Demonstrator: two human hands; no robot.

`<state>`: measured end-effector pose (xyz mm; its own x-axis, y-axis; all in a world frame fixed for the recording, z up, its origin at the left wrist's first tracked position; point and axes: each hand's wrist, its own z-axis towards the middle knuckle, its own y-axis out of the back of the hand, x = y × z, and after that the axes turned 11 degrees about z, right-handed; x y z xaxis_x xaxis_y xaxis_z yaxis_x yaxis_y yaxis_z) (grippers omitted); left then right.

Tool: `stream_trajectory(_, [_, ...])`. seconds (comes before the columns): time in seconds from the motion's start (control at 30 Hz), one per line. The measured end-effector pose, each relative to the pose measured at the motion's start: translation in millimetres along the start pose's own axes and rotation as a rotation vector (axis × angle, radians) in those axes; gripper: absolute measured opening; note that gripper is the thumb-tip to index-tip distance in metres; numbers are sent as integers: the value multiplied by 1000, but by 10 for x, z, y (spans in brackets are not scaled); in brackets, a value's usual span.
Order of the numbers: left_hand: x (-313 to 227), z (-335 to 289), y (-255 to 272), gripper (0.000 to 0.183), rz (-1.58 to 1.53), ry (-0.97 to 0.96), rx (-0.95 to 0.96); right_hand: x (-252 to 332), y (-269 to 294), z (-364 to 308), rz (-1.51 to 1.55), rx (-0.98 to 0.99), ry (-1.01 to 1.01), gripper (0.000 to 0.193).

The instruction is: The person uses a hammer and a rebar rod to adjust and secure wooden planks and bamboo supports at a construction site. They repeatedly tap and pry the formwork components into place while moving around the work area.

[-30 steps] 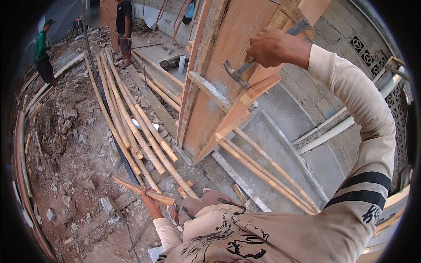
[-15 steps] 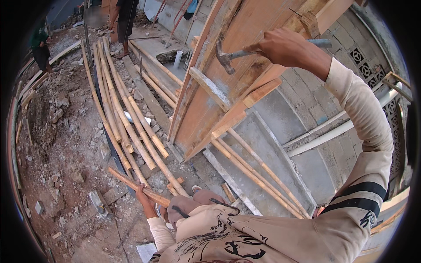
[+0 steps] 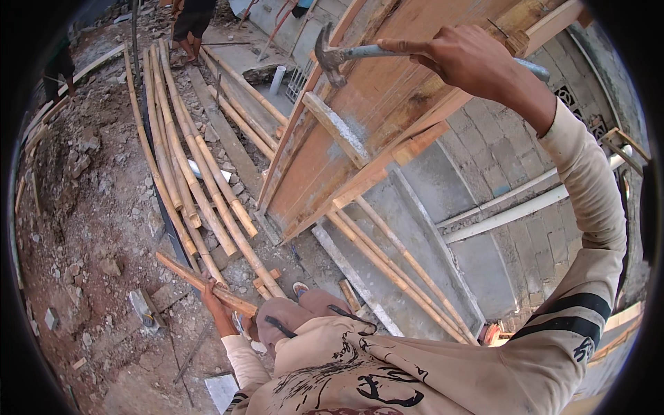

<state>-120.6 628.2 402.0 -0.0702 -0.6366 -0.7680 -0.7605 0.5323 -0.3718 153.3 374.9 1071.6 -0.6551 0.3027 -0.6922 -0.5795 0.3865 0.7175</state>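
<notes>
Claw hammer (image 3: 366, 52) in our right hand (image 3: 470, 62): we grip it by the handle, index finger stretched along it toward the head, the other fingers curled under. The hammer's head sits to the left of our fist, in front of the upper left edge of a tall wooden panel (image 3: 304, 183); we cannot tell whether it touches the wood. Low on our left, our left hand (image 3: 216, 302) is closed around a length of squared timber (image 3: 187, 273), which slants down toward our knee.

Just beyond that timber we see a loose row of bamboo poles (image 3: 207, 187) lying on rubble-strewn ground (image 3: 97, 228). A short crosspiece (image 3: 337, 130), smeared with whitish material, spans the panel's near side. To the right of the panel, more bamboo canes (image 3: 398, 270) lie over grey concrete (image 3: 429, 228), and a white pipe (image 3: 512, 214) runs along the foot of a block wall (image 3: 498, 149). Farther off, a barefoot co-worker (image 3: 194, 28) in dark shorts stands near the poles' far ends.
</notes>
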Motion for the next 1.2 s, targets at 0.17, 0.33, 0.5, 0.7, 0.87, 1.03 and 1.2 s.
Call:
stream_trajectory(0.17, [115,212,120,57,-41,-16,-33,248,-167,-22,90,-23,-185,58])
stream_trajectory(0.33, [-55,34,209,58,-106,-45,-32,112,59,-125,-33,504,101,47])
stream_trajectory(0.5, [-35,91,113,59,-89,-8,-47,246,266,220,-32,-5,-180,56])
stream_trajectory(0.7, [13,161,263,59,-105,-35,-82,330,-229,-249,68,407,-105,52])
stream_trajectory(0.87, [-107,100,201,58,-143,-48,-96,105,50,-32,45,218,-9,55])
stream_trajectory(1.03, [-98,121,71,59,-147,-29,-67,285,-143,-248,179,-55,-173,59])
stream_trajectory(1.2, [-31,261,233,61,-139,-84,17,375,-262,-767,33,653,-143,65])
